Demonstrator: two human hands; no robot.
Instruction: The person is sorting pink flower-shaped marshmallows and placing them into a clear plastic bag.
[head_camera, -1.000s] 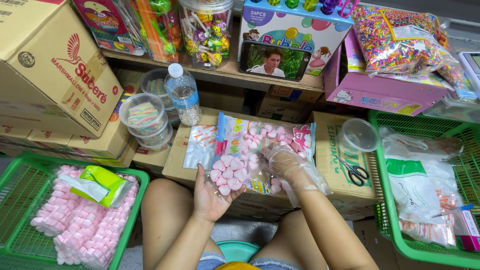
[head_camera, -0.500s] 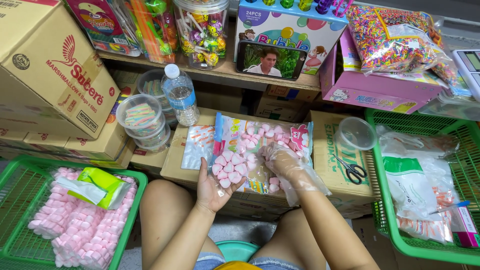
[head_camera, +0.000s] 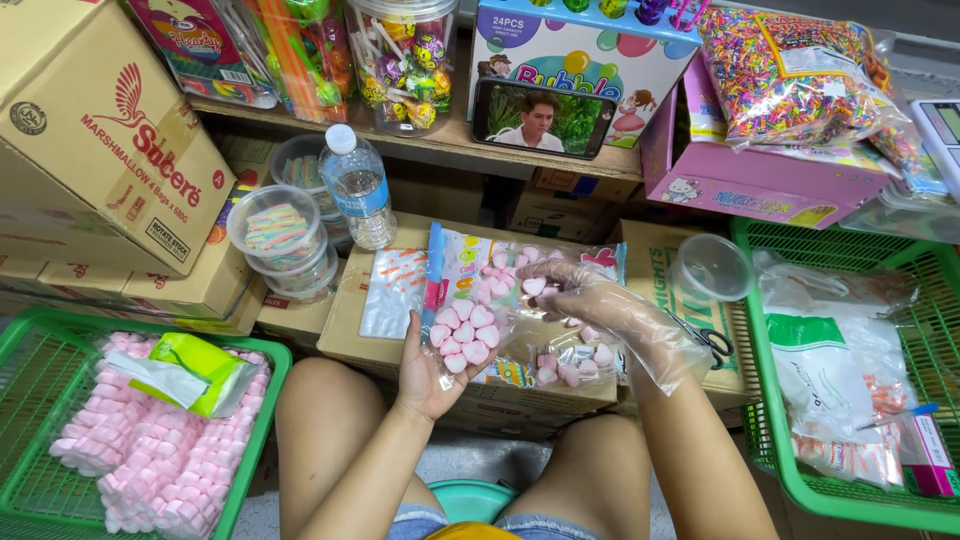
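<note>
A cardboard box lies under both hands, with a green basket to the right of the right hand. On the box, the bare left hand grips a clear bag of pink heart sweets from below. The right hand, in a loose plastic glove, pinches one pink heart just above the bag.

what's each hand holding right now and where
Left hand holds the small clear bag from beneath; gloved right hand pinches one pink heart marshmallow.
</note>
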